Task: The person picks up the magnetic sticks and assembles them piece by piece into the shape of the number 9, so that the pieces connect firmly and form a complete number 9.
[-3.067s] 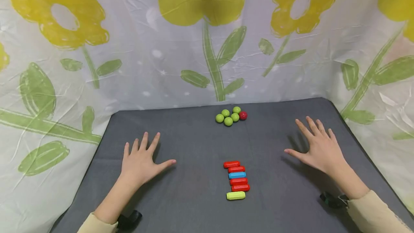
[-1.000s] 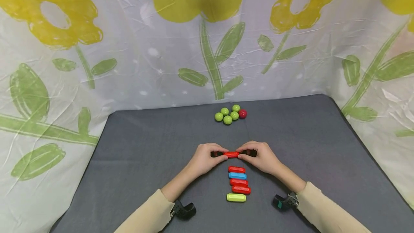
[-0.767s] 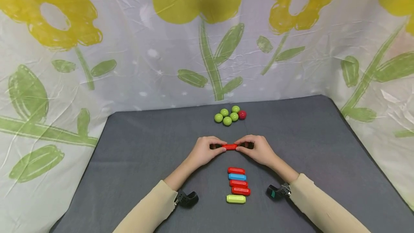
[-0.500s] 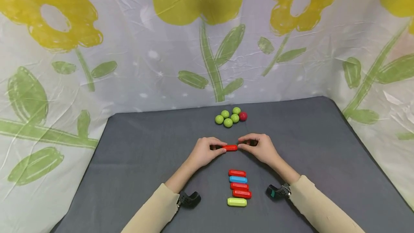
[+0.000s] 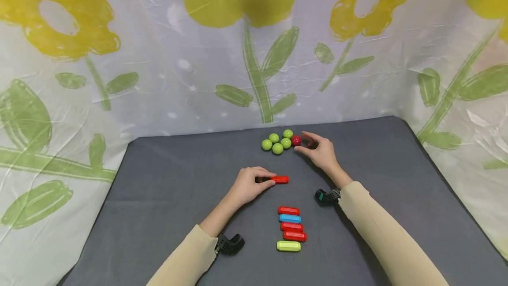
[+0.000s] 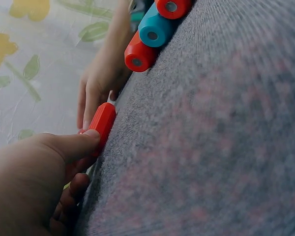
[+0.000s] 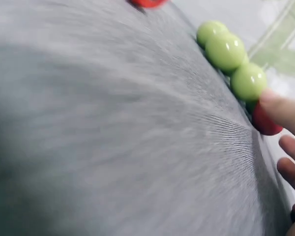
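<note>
Between the left hand's (image 5: pixel 247 185) thumb and fingers is one end of a red magnetic rod (image 5: pixel 281 180), lying level, its other end pointing right. The right hand (image 5: pixel 322 151) is at the far part of the table, thumb and forefinger parted beside a red ball (image 5: pixel 296 140). In the right wrist view the thumb overlaps the red ball (image 7: pixel 266 120); whether it touches is unclear. Several green balls (image 5: pixel 277 148) cluster just left of the red one. In the left wrist view, the pinched red rod (image 6: pixel 105 123) shows faceted sides.
Nearer on the grey table (image 5: pixel 178 215) lies a stack of rods: red rods (image 5: pixel 294 236), a blue rod (image 5: pixel 290 218) and, nearest, a yellow-green rod (image 5: pixel 288 246). A flower-printed curtain (image 5: pixel 190 78) rises behind the table and along its sides.
From spread hands above the table, both hands took the top red rod and moved it away from the row. The right hand then let go and moved farther to the red ball.
</note>
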Tool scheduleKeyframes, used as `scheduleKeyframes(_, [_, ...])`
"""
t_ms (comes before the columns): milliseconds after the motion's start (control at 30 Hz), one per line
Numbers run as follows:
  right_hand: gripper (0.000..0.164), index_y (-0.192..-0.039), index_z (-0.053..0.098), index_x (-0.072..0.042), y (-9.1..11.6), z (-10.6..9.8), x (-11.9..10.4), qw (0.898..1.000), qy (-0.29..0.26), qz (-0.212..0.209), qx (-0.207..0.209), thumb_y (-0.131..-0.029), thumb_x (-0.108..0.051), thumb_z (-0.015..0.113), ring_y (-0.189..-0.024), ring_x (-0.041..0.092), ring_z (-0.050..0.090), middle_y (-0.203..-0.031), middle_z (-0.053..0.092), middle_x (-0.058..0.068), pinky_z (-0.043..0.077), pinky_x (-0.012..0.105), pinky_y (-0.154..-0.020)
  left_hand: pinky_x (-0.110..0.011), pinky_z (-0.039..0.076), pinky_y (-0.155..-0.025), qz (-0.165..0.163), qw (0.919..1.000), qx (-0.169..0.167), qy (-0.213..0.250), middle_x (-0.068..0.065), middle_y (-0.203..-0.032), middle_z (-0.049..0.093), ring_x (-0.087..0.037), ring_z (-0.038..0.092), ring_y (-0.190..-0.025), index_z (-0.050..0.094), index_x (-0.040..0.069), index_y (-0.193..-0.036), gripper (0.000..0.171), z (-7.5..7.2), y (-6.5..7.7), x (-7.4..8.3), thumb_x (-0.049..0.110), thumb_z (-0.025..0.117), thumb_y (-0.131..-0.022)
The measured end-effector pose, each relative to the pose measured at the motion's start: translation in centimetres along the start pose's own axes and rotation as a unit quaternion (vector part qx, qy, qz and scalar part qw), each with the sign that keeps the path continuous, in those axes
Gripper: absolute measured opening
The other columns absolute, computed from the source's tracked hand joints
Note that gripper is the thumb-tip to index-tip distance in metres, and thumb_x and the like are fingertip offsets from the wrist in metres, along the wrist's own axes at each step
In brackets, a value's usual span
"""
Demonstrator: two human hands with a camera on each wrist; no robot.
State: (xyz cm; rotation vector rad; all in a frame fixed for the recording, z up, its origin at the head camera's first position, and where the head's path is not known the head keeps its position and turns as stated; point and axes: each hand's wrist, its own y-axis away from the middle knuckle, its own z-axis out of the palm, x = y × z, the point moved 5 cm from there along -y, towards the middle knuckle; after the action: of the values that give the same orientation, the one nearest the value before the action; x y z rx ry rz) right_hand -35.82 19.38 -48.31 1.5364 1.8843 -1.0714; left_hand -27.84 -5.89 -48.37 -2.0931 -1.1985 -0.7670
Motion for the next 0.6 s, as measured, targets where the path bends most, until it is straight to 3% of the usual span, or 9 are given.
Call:
scheduleKeyframes(333, [0.045, -0.135, 0.074, -0.009, -1.0, 0.7, 0.1, 1.000, 0.013, 0.009, -0.008, -0.094, -0.028, 0.084, -0.090, 0.029, 0.064, -0.103, 0.075, 0.016, 0.047, 0.038, -0.076, -0.024, 0.050, -0.065, 0.012, 0.9999, -0.006, 0.004, -0.001, -0.108, 0.080, -0.004, 0.059, -0.071, 0.084, 0.014, -0.116, 0.021, 0.0, 0.2, 0.2, 0.017, 0.081, -0.096])
scheduleKeyframes(600, [0.042, -0.131, 0.075, -0.008, 1.2, 0.3, -0.2, 1.000, 0.023, -0.003, -0.007, -0.095, -0.028, 0.083, -0.079, 0.023, 0.058, -0.091, 0.071, 0.012, 0.043, 0.033, -0.069, -0.023, 0.049, -0.066, 0.007, 0.9999, -0.003, -0.007, 0.001, -0.108, 0.080, -0.004, 0.058, -0.071, 0.085, 0.016, -0.115, 0.020, -0.1, 0.2, 0.2, 0.018, 0.082, -0.096])
